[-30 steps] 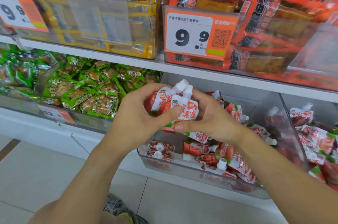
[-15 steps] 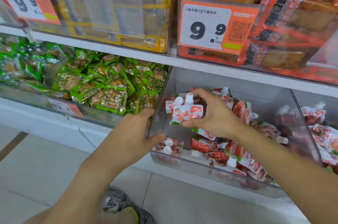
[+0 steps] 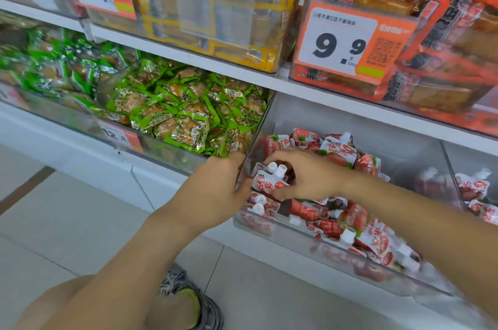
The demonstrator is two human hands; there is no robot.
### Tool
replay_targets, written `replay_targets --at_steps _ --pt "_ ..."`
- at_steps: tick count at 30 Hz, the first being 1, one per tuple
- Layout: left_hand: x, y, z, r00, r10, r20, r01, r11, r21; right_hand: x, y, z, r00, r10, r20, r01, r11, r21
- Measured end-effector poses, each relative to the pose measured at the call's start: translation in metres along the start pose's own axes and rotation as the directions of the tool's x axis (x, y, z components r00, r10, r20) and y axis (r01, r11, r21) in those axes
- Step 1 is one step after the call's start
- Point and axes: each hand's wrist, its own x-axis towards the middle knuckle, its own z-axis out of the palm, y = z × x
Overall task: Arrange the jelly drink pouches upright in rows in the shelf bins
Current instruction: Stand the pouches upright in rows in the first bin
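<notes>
The right hand (image 3: 310, 176) is inside the clear bin (image 3: 350, 254) and its curled fingers hold two jelly drink pouches (image 3: 266, 181) together. These pouches stand upright, white caps on top, in the near left corner of the bin, touching its left wall. The left hand (image 3: 215, 192) is outside the bin, just left of the right hand. It grips the top edge of that left wall, the thumb toward the inside and the fingers curled over the rim.

Directly below the held pouches, two more pouches (image 3: 258, 204) lie at the front wall with their white caps pointing to the left. To the right of the right hand and behind it, many loose pouches (image 3: 345, 216) lie mixed in all directions, red and white, some flat and some tilted. They cover most of the bin floor.

Left of the left hand, the next bin (image 3: 172, 153) is full of green snack packets (image 3: 188, 119) in a loose pile. Right of the right forearm, a third bin (image 3: 455, 178) holds more red and white pouches (image 3: 471, 186).

On the shelf above the hands, one container holds yellow packets (image 3: 215, 6) and the other holds orange packets (image 3: 431, 19); the orange one carries a price tag (image 3: 342, 44) reading 9.9. Below the left forearm, a shoe (image 3: 188, 297) is on the tiled floor (image 3: 54, 222).
</notes>
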Motion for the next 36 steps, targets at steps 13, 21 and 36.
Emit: replay_targets --at_steps 13,21,36 --pt "0.003 -0.001 -0.006 0.993 0.001 0.115 0.006 0.998 -0.058 0.007 -0.007 0.005 0.992 0.045 -0.117 -0.063 0.986 -0.152" --pt "0.005 -0.008 -0.007 0.988 0.005 0.157 0.005 0.998 -0.064 0.010 -0.017 -0.013 0.996 0.055 0.063 -0.046 0.990 -0.136" --pt "0.002 -0.003 -0.006 0.992 -0.004 0.123 0.011 0.998 -0.060 0.007 -0.012 -0.011 0.960 0.184 0.213 -0.227 0.953 0.202"
